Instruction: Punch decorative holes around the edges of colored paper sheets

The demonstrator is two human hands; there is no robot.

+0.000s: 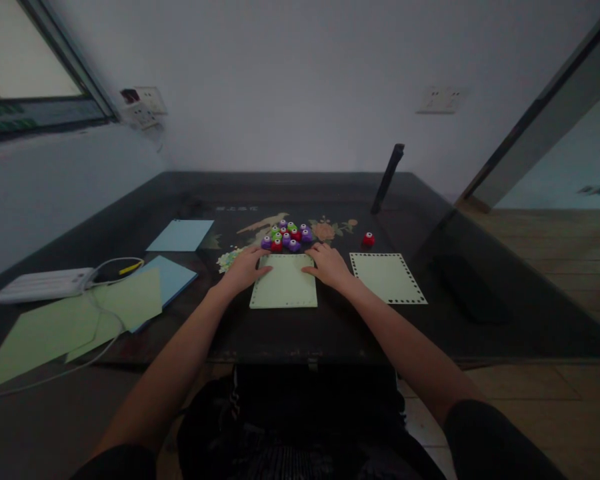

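A stack of pale green paper [284,283] lies flat in front of me, with small dark marks along its edges. My left hand [247,267] rests at its upper left corner, fingers stretched out and thumb on the paper. At the upper right corner is my right hand [330,265], its fingers apart and its thumb over the sheet. Just beyond the paper sits a cluster of small red, green and purple eyeball-like pieces [286,235]. One red piece [369,239] stands apart to the right. Another pale green sheet [387,279], edged with dark dots, lies right of my right hand.
Blue sheets [181,235] and loose green sheets [95,317] lie on the left of the dark table [290,340]. A white power strip [43,285] with a cable is there too. A black upright stick [388,179] and a dark flat object [470,290] are on the right.
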